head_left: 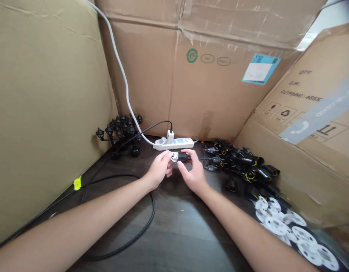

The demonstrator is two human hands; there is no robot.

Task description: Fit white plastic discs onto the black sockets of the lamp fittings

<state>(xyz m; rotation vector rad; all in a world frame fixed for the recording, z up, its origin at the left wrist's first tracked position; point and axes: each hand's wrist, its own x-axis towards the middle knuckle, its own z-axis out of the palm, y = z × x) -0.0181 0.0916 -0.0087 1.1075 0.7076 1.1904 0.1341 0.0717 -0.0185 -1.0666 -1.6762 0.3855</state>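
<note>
My left hand (159, 170) and my right hand (193, 173) meet over the dark table (174, 234), just in front of a white power strip (176, 143). Between their fingertips they pinch a small black part (183, 156) with a white round disc (174, 156) at its left end. The left fingers are closed on the disc side. The right thumb and fingers are closed on the black body.
A heap of black parts with yellow ties (239, 166) lies to the right, with white discs (287, 230) nearer me. Assembled black pieces (120, 132) stand at the left. A black cable (129, 234) loops across the table. Cardboard boxes (208, 75) wall in all sides.
</note>
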